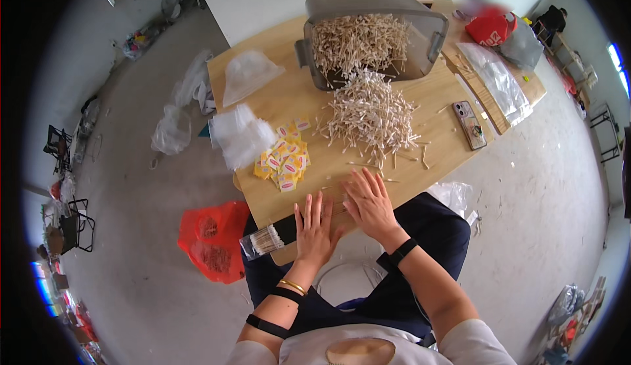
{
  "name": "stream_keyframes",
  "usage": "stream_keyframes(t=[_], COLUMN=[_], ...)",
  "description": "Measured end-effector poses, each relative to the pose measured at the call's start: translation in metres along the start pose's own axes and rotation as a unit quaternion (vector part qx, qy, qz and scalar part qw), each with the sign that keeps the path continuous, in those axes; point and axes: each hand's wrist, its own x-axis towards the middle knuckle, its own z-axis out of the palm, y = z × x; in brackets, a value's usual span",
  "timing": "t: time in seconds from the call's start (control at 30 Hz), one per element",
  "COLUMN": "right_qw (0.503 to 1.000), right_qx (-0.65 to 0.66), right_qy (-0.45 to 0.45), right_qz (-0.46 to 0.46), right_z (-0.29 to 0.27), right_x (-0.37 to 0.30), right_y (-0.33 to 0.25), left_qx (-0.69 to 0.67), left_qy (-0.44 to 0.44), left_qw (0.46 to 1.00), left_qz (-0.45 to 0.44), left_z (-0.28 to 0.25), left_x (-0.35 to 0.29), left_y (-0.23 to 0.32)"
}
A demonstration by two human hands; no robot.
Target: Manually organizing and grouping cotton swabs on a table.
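My left hand (pixel 315 230) lies palm down at the table's front edge, its fingers stretched out and slightly apart. Just right of it, my right hand (pixel 369 206) rests flat on the wood with fingers extended. A few thin swab sticks (pixel 339 202) show between the two hands; what lies under the palms is hidden. Left of my left hand, a clear bag packed with cotton swabs (pixel 265 240) lies beside a black flat piece (pixel 287 227). Beyond my right hand spreads a loose heap of cotton swabs (pixel 371 115), spilling from a tipped grey plastic bin (pixel 424 62).
Yellow-and-white paper slips (pixel 286 160) lie left of the heap, next to clear plastic bags (pixel 240 135). A phone (pixel 468 125) sits at the table's right side. On the floor at left is a red plastic bag (pixel 213 243). Farther right are a plastic sheet (pixel 496 79) and a red bag (pixel 490 28).
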Motion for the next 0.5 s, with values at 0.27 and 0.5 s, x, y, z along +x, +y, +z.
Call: stream_keyframes(t=[0.27, 0.5], right_qw=[0.998, 0.997], right_qx=[0.063, 0.061], right_qy=[-0.026, -0.046], right_qz=[-0.015, -0.008], right_z=[-0.007, -0.001], right_x=[-0.014, -0.019], right_y=[-0.006, -0.015], left_qx=[0.003, -0.014], left_qy=[-0.001, 0.041], left_qw=[1.0, 0.999], left_qz=[0.022, -0.028], left_z=[0.005, 0.003], left_x=[-0.004, -0.005], left_y=[-0.006, -0.013])
